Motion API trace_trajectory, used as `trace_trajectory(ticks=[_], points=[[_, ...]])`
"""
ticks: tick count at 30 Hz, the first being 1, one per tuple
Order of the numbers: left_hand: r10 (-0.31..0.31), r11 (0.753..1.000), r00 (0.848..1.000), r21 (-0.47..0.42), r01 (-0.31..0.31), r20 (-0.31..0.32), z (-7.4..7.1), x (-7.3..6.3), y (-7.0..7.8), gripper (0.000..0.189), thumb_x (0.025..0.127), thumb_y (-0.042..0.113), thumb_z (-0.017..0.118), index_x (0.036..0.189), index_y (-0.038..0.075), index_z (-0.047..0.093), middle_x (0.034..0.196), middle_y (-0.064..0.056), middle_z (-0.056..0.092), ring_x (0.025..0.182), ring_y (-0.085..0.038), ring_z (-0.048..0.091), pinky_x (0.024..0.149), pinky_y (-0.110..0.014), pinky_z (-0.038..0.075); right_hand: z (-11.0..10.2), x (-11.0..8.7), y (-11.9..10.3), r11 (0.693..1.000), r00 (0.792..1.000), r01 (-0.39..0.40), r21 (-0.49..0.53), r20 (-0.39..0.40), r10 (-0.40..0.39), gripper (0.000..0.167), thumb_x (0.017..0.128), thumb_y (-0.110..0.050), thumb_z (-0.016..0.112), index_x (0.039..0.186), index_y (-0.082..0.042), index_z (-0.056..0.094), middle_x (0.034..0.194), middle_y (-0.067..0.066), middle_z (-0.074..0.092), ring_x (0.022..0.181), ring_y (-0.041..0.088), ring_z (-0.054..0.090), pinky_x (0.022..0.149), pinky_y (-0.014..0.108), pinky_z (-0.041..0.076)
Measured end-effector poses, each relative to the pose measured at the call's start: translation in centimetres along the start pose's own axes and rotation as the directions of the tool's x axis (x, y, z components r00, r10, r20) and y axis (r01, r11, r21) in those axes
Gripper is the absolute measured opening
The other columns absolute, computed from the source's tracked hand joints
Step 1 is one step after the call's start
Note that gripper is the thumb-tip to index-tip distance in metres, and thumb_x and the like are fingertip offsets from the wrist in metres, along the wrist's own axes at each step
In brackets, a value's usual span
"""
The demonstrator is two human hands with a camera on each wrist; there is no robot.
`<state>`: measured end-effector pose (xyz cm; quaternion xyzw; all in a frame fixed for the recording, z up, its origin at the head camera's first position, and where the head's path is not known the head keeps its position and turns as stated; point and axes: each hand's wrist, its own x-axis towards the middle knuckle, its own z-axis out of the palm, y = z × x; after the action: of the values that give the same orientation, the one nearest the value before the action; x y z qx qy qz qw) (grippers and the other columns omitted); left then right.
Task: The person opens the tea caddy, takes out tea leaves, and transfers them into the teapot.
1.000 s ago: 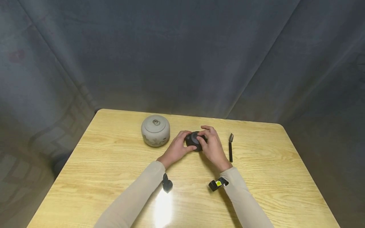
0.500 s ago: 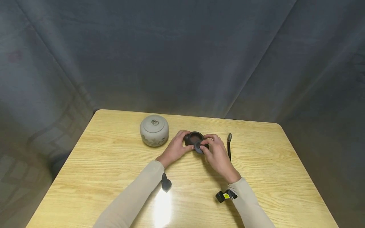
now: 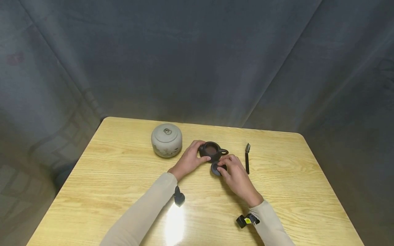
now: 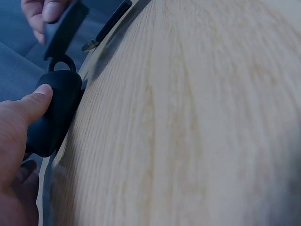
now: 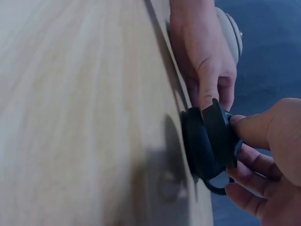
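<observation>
A small dark teapot (image 3: 211, 157) stands on the wooden table with its round mouth uncovered and its loop handle to the right. My left hand (image 3: 190, 160) grips the pot's left side, thumb at the front and fingers round the back. My right hand (image 3: 236, 174) pinches the teapot's dark round lid (image 3: 216, 169) between thumb and fingers, just in front of the pot and lower right of it. In the right wrist view the lid (image 5: 219, 134) is tilted on edge and raised off the table, overlapping the pot.
Left of the teapot stands a pale grey lidded jar (image 3: 166, 140) with a ring on top. A dark-handled scoop (image 3: 247, 159) lies to the right of my right hand. The table's back edge runs along a dark curtain (image 3: 184, 68).
My right hand has lifted the lid off the teapot and drawn it toward me and to the right, uncovering the mouth and handle. My left hand has stayed on the pot.
</observation>
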<state>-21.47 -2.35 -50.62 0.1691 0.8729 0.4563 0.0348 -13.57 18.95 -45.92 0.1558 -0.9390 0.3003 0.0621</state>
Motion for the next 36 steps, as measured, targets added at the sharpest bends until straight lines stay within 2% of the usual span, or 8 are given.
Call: trace_trajectory(ticks=[12,23,26,32,36], points=[[-0.006,1.0,1.0,0.007,0.006,0.006,-0.2,0.0,0.3,0.068,0.097,0.036,0.081,0.153,0.01,0.053,0.156,-0.008,0.054,0.149,-0.029,0.052,0.126,-0.046,0.042,0.4,-1.1,1.1,0.999,0.996,-0.043,-0.034,0.083,0.045,0.005,0.099,-0.01,0.076,0.103,-0.008,0.076,0.121,0.005,0.068,0.117,0.024,0.063,0.095,0.044,0.056],[-0.009,1.0,1.0,-0.019,0.009,-0.005,0.3,-0.3,0.4,0.07,0.098,0.034,0.08,0.156,0.008,0.05,0.16,-0.01,0.05,0.151,-0.03,0.05,0.127,-0.047,0.04,0.2,-1.2,1.1,0.997,0.991,-0.069,-0.031,0.11,0.072,0.008,0.097,-0.016,0.08,0.104,-0.014,0.076,0.119,0.001,0.068,0.115,0.019,0.062,0.091,0.038,0.054],[-0.011,1.0,1.0,-0.004,0.011,-0.014,0.4,-0.5,0.5,0.073,0.099,0.035,0.078,0.158,0.008,0.046,0.164,-0.011,0.045,0.155,-0.031,0.045,0.128,-0.048,0.039,0.1,-1.3,1.0,0.997,0.991,-0.067,-0.029,0.114,0.07,0.01,0.097,-0.018,0.08,0.105,-0.014,0.077,0.12,0.001,0.068,0.114,0.018,0.062,0.089,0.037,0.053],[-0.001,1.0,0.999,0.021,0.002,-0.055,0.1,-1.3,1.7,0.082,0.101,0.042,0.075,0.166,0.014,0.034,0.173,-0.009,0.031,0.161,-0.03,0.035,0.127,-0.051,0.039,-0.3,-1.2,0.9,0.999,0.995,-0.045,-0.02,0.087,0.047,0.01,0.097,-0.016,0.08,0.105,-0.012,0.077,0.119,0.002,0.068,0.115,0.021,0.063,0.094,0.042,0.056],[0.048,0.999,0.996,0.012,-0.047,-0.081,-0.6,-2.1,2.9,0.081,0.101,0.044,0.074,0.166,0.015,0.036,0.173,-0.006,0.031,0.161,-0.028,0.035,0.126,-0.052,0.041,-0.6,-1.2,0.8,0.999,0.998,-0.033,-0.007,0.06,0.033,0.009,0.097,-0.015,0.08,0.104,-0.011,0.077,0.12,0.004,0.068,0.119,0.025,0.064,0.099,0.047,0.057]])
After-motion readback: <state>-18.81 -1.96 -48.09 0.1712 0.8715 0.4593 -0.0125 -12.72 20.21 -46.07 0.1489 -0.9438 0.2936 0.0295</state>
